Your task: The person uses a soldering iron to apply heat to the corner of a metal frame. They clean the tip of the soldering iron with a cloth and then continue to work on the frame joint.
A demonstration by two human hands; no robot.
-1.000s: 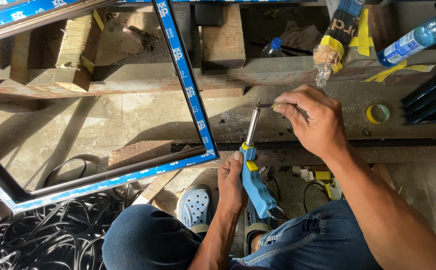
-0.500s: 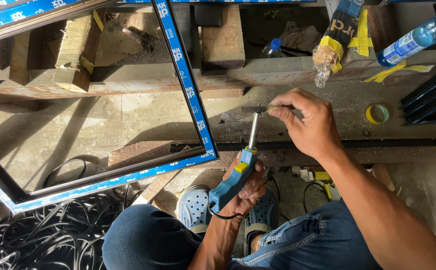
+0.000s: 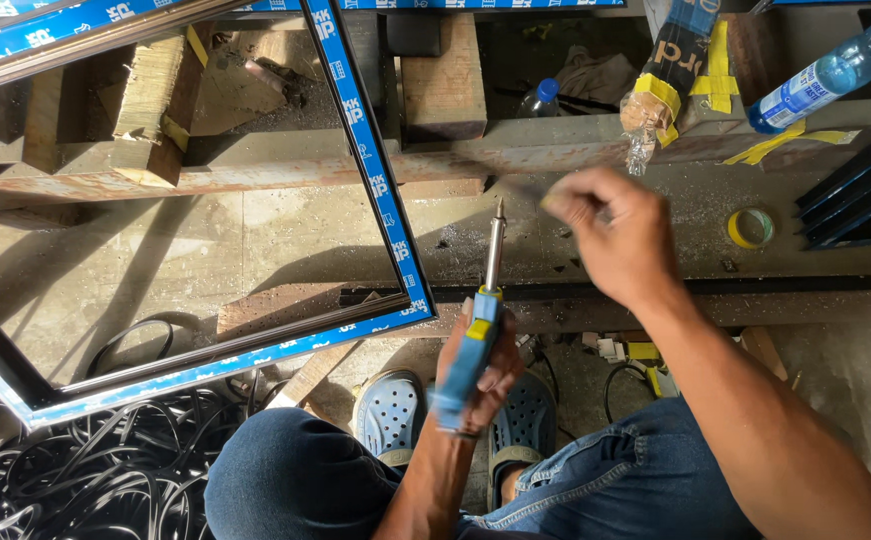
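Note:
My left hand (image 3: 482,372) grips a blue soldering iron (image 3: 470,345) by its handle, with the metal tip pointing up and away from me over the dusty workbench (image 3: 285,240). My right hand (image 3: 610,235) is raised to the right of the tip and is blurred. Its fingers are pinched on a thin dark rod-like piece (image 3: 525,188) that I cannot make out clearly. A metal frame (image 3: 375,190) wrapped in blue film lies to the left, its corner close to the iron.
A long black strip (image 3: 755,285) lies across the bench. A roll of yellow tape (image 3: 751,227), a water bottle (image 3: 825,75), dark profiles (image 3: 860,190) and wooden blocks (image 3: 442,80) sit behind. Black rubber cord (image 3: 75,470) is heaped at bottom left by my knee.
My right hand has lifted off the iron's tip and swung up and right. The left hand has straightened the iron so that it stands more upright.

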